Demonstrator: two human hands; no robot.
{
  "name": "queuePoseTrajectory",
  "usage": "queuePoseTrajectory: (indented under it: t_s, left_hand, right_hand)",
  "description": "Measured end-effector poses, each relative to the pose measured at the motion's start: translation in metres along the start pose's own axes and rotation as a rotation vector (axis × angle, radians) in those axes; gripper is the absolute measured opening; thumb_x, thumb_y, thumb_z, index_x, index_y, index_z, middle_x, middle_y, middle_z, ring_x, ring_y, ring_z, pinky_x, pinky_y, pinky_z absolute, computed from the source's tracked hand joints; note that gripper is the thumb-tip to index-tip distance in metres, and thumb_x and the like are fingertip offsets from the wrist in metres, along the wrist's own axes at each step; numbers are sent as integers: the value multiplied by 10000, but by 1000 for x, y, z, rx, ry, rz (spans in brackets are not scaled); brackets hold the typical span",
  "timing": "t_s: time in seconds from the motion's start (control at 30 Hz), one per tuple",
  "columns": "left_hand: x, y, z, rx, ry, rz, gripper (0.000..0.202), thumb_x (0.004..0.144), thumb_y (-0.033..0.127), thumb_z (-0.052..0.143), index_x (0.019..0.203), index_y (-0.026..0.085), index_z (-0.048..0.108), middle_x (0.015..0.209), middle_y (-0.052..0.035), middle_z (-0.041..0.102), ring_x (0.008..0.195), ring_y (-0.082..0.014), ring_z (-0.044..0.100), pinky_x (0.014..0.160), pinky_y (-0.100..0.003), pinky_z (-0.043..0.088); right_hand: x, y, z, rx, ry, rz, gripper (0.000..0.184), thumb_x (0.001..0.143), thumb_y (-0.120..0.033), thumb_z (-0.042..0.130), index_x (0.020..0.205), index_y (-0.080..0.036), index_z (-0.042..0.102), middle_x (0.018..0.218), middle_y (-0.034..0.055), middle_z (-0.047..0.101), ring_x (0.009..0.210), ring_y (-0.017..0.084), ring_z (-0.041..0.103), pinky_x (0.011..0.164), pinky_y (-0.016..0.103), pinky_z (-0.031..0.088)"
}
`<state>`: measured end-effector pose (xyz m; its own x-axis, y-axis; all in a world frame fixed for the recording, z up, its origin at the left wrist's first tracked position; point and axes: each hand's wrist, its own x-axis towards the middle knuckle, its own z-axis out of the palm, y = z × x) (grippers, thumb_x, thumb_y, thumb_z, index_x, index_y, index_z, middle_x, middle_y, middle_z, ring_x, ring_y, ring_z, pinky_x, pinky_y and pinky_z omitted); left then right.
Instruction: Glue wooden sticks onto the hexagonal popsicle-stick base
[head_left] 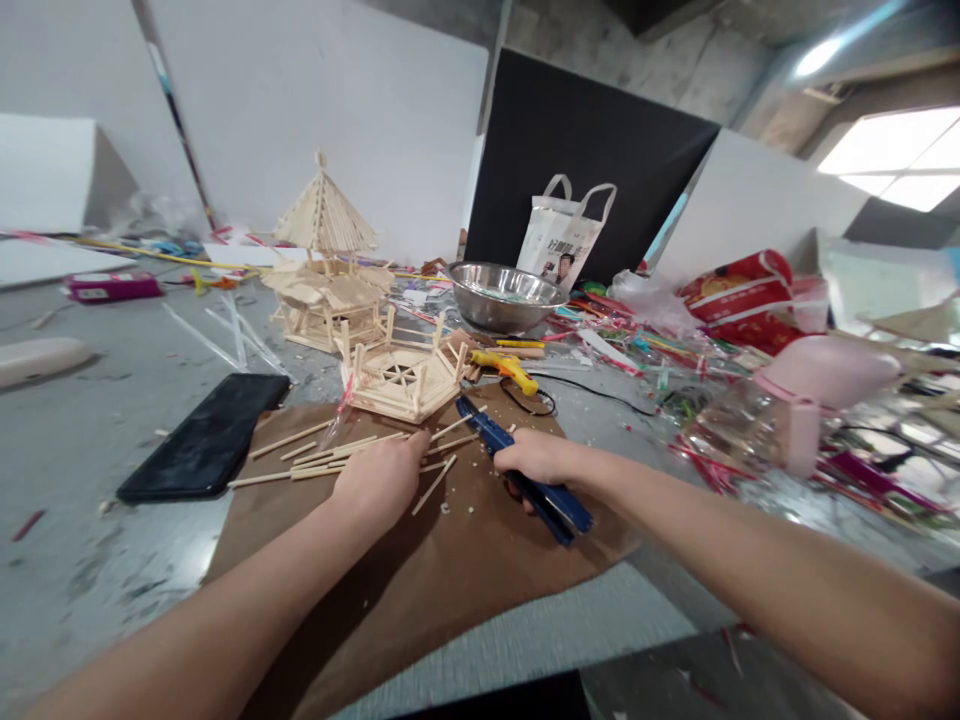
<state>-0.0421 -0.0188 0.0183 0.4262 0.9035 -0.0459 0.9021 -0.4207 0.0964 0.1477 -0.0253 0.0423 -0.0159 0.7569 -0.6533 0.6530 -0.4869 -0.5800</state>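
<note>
Closed at the fingertips, my left hand [381, 480] grips a thin wooden stick [454, 425], whose far end points to the jaws of a blue hand cutter [551, 500]. My right hand [536, 458] is wrapped round the cutter's handles. Several loose wooden sticks [315, 462] lie beside and under my left hand on a brown sheet [442, 580]. Just beyond the hands stands a hexagonal wooden stick frame [405, 380] with short upright posts. My left fingertips are partly hidden from this angle.
A roofed stick pavilion [326, 290] stands behind the frame. A black phone [206, 437] lies at left. Near the cutter are a yellow glue gun [504, 368] and its cord. Further back sits a metal bowl [506, 300]; a pink-lidded jug [806, 400] stands among clutter at right.
</note>
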Motion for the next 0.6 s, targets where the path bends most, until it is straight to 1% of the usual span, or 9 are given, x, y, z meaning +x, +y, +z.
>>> queuePoseTrajectory:
  t_s: [0.1, 0.23, 0.43, 0.6]
  left_hand:
    - [0, 0, 1, 6, 5, -4, 209, 760, 175, 291, 864, 218, 467, 756, -67, 609, 705, -221, 576, 566, -321, 419]
    - [1, 0, 4, 16, 13, -18, 214, 760, 174, 287, 863, 212, 470, 717, -70, 602, 690, -212, 574, 568, -308, 418]
    - [0, -1, 5, 26, 38, -7, 208, 757, 169, 294, 862, 214, 467, 725, -67, 599, 689, -209, 572, 565, -301, 417]
    - [0, -1, 5, 29, 7, 7, 214, 758, 169, 285, 870, 209, 463, 738, -78, 600, 691, -228, 574, 553, -322, 419]
  right_hand:
    - [3, 0, 0, -17, -1, 18, 99, 600, -182, 438, 514, -138, 417, 394, -7, 502, 326, 91, 477, 356, 180, 384]
    - [6, -1, 1, -36, -3, 40, 99, 594, -177, 440, 508, -129, 428, 394, 3, 506, 318, 97, 481, 355, 191, 397]
    - [6, -1, 2, -27, 17, 8, 93, 589, -171, 448, 508, -128, 437, 393, 7, 505, 330, 103, 492, 360, 200, 417]
    - [6, 0, 3, -28, 31, 0, 107, 590, -180, 453, 496, -132, 436, 391, 12, 503, 362, 111, 509, 367, 197, 427]
